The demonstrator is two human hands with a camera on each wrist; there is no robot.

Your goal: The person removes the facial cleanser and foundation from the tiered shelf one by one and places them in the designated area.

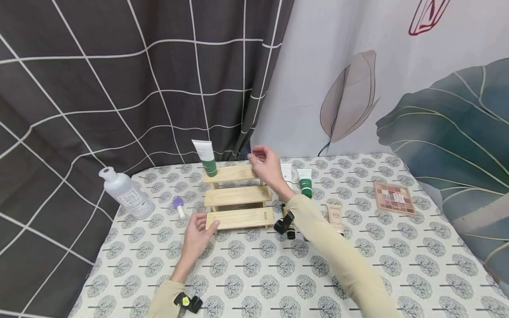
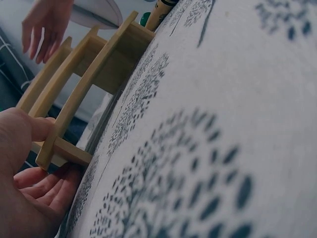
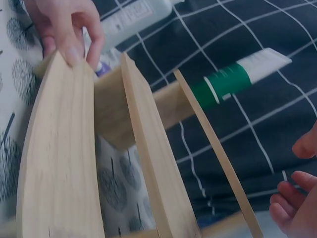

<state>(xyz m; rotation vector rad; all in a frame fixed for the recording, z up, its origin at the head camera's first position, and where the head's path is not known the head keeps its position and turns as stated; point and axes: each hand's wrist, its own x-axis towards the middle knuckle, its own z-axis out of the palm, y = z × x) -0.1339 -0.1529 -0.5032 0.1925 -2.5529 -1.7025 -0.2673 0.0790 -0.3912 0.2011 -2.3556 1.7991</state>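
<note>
A three-step wooden display stand (image 1: 237,195) is on the patterned tablecloth. My left hand (image 1: 197,237) grips the left end of its lowest step. The left wrist view shows that thumb on top and the fingers (image 2: 52,191) underneath. Over the right end of the top step is my right hand (image 1: 267,165), its fingers loosely bent and holding nothing; the right wrist view has the hand (image 3: 299,208) apart from the stand. A white and green squeeze tube (image 1: 206,158) stands upright on its cap at the left end of the top step.
Left of the stand are a pump-less white bottle (image 1: 129,196) and a small purple-topped bottle (image 1: 179,206). To the right lie a green and white tube (image 1: 305,182), a beige BB tube (image 1: 335,217) and a makeup palette (image 1: 395,198). Dark bottles (image 1: 291,232) are partly hidden by my right arm.
</note>
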